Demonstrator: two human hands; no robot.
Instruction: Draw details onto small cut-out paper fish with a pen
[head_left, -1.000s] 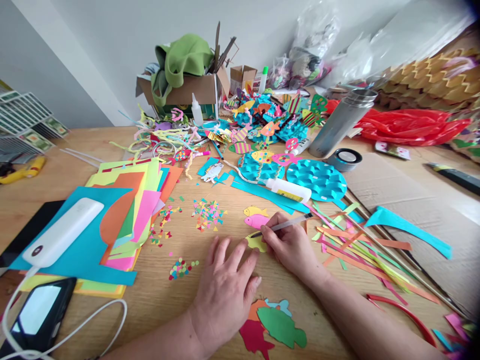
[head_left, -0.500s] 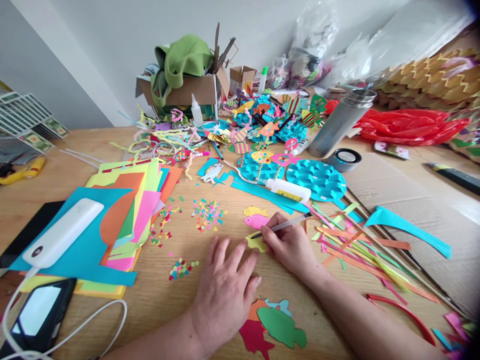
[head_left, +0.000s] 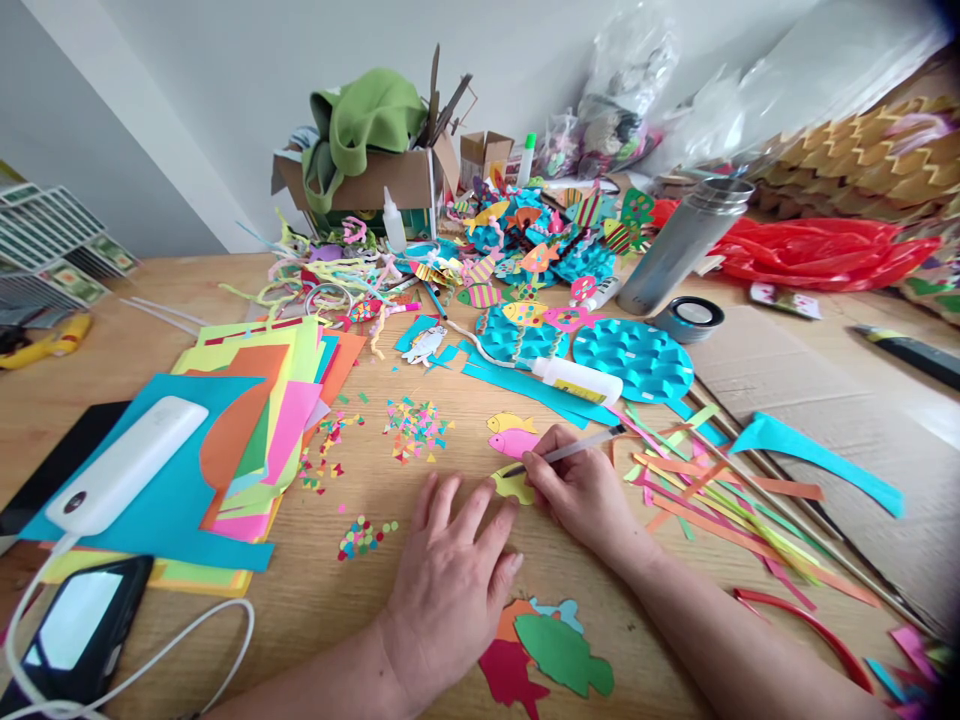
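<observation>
My right hand [head_left: 581,487] is closed around a slim pen [head_left: 577,445], its tip on a yellow-green paper fish [head_left: 513,484]. Spread flat on the table, my left hand [head_left: 457,570] has its fingertips at the left and lower edge of that fish. Just above lie a pink paper fish [head_left: 512,442] and a yellow-orange one [head_left: 511,422]. Below my hands, a green paper fish [head_left: 564,652] overlaps red, orange and blue cut-outs.
Colored paper sheets [head_left: 292,400] and a white power bank [head_left: 127,465] are at left. Confetti piles [head_left: 418,428] lie centrally. Paper strips [head_left: 739,490], a glue bottle [head_left: 577,381] and a metal flask [head_left: 684,245] are toward the right.
</observation>
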